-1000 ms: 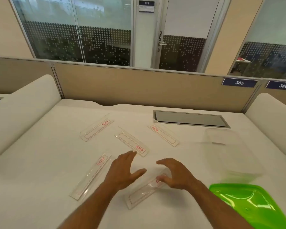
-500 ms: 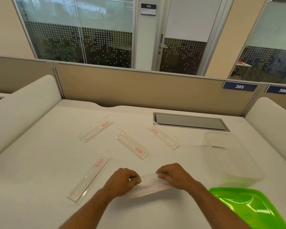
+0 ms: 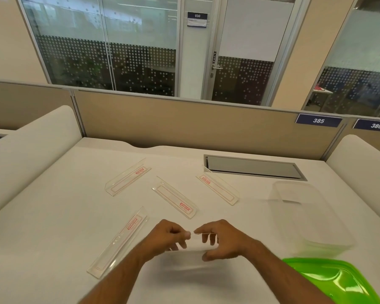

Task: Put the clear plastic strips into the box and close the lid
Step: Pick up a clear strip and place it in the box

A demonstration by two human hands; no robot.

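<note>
Both hands, left [image 3: 169, 236] and right [image 3: 219, 239], pinch one clear plastic strip [image 3: 193, 249] above the white desk's [image 3: 53, 216] near edge. Four more strips lie mid-desk; the open clear plastic box [image 3: 305, 216] and green lid [image 3: 338, 279] sit toward the right edge.

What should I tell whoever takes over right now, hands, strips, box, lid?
Left hand and right hand pinch one clear strip between them, lifted above the table.
Four strips lie loose on the table.
Box at right is open and looks empty; green lid lies nearer, off.
Left: load all five, close lid.
</note>
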